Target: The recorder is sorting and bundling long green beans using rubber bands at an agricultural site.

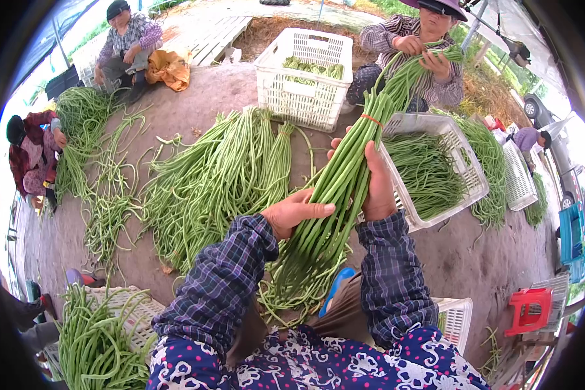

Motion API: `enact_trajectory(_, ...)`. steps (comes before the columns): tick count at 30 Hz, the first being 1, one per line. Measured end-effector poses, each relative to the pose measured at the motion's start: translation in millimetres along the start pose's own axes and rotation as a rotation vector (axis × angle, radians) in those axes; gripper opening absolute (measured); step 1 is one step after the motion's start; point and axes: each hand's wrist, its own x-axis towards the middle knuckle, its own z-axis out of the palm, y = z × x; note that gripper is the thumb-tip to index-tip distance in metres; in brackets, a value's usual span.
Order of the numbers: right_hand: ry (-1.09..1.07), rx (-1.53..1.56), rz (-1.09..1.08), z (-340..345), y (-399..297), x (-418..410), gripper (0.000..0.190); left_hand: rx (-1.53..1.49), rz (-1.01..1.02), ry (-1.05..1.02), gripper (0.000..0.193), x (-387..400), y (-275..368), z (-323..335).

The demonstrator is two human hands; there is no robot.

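A thick bundle of green yardlong beans (pixel 336 183) hangs between my hands, tied near its upper end with a red band (pixel 371 120). My left hand (pixel 297 210) grips it from the left, the thumb lying across the beans. On the right side, my right hand (pixel 376 180) clasps it higher up, its fingers partly hidden behind the beans. The loose lower ends spread down above the ground between my legs. Left of the bundle, a large heap of yardlong beans (pixel 209 185) lies on the ground, with a banded bunch (pixel 282 163) at its right side.
A white plastic crate (pixel 436 222) holding beans is right of my hands; another white crate (pixel 304 105) stands ahead. A person (pixel 414 63) opposite holds beans. More beans (pixel 100 351) pile up by a crate at lower left. A red stool (pixel 530 311) stands at right.
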Motion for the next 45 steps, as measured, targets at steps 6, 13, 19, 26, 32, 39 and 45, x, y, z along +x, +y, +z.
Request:
enact_trajectory(6, -0.025, 0.065, 0.024, -4.4, -3.9, 3.0, 0.049, -0.098, 0.016, -0.010, 0.052, 2.4, 2.1, -2.8)
enact_trajectory(13, -0.048, 0.292, -0.082, -6.7, 6.9, -2.9, 0.059, -0.091, -0.030, -0.142, 0.056, 5.3, -6.6, -0.7)
enact_trajectory(19, -0.137, 0.397, -0.162, -20.1, -9.8, 1.3, 0.042, 0.211, 0.040, -0.195, 0.070, 3.4, 0.5, 2.0)
enact_trajectory(26, 0.036, 0.302, -0.237, -47.0, -24.4, -3.0, 0.040, 0.189, -0.013, -0.253, 0.070, 7.5, 0.9, 2.1)
enact_trajectory(32, 0.131, 0.197, -0.420, -31.6, -26.1, -9.7, 0.050, -0.020, 0.087, -0.337, 0.074, 14.7, -15.8, -3.0)
enact_trajectory(39, -0.083, 0.176, -0.416, -41.2, -33.3, -5.9, 0.044, 0.076, 0.036, -0.349, 0.069, 35.4, -15.7, -5.8)
enact_trajectory(45, -0.039, 0.349, -0.441, -20.0, -31.4, -4.6, 0.036, 0.347, -0.033, -0.332, 0.075, 21.5, -6.1, 2.5)
